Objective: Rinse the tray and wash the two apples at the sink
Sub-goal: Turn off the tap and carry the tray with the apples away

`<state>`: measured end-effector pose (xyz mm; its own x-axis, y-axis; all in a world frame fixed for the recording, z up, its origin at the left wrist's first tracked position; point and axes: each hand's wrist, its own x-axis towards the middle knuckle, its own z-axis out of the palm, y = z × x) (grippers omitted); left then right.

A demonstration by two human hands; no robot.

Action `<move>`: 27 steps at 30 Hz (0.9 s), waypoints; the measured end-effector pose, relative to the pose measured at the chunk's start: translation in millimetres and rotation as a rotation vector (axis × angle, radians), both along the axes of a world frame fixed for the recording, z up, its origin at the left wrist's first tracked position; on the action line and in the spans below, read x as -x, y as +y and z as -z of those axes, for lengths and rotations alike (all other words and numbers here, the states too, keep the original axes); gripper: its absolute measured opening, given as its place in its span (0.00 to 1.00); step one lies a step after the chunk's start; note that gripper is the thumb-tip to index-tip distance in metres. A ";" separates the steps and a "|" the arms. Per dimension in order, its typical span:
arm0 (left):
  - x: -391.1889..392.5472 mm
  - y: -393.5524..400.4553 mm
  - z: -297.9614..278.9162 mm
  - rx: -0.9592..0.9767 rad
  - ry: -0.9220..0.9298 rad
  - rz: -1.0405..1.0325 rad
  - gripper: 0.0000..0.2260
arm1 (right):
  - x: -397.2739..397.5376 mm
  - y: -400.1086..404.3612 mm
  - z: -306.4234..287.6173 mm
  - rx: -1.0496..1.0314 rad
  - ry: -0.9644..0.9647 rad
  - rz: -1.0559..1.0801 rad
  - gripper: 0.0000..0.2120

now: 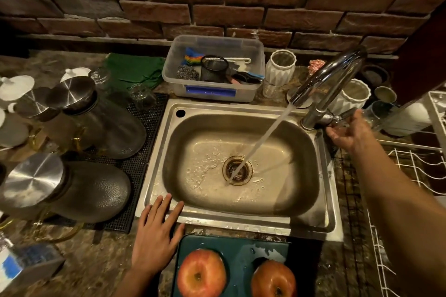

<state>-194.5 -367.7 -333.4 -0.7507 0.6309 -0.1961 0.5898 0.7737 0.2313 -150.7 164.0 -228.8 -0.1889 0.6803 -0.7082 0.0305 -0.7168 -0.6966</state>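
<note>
A dark teal tray [237, 252] lies on the counter just in front of the steel sink [241, 222]; there are water drops on it. Two red apples stand on the tray, one on the left [201, 272] and one on the right [274, 278]. My left hand [156, 236] rests flat on the counter beside the tray, its fingertips on the sink's front rim. My right hand [350, 131] reaches to the lever of the chrome tap [330, 75], fingers loosely curved around it. Water runs from the spout into the drain [237, 170].
A clear plastic box [212, 91] of scrubbers stands behind the sink. Glass jugs with steel lids [72, 94] lie on a black mat at left. White vases [280, 66] and cups stand by the tap. A white wire rack [410, 171] is at right.
</note>
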 end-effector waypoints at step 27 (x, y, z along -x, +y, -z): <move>0.6 0.9 -8.3 0.048 -0.061 -0.020 0.28 | 6.7 -11.3 1.9 -0.019 0.035 -0.082 0.28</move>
<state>-195.1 -366.8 -325.1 -0.7485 0.6050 -0.2715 0.5603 0.7960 0.2290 -157.4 152.6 -230.7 -0.2695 0.6748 -0.6871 0.0638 -0.6994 -0.7119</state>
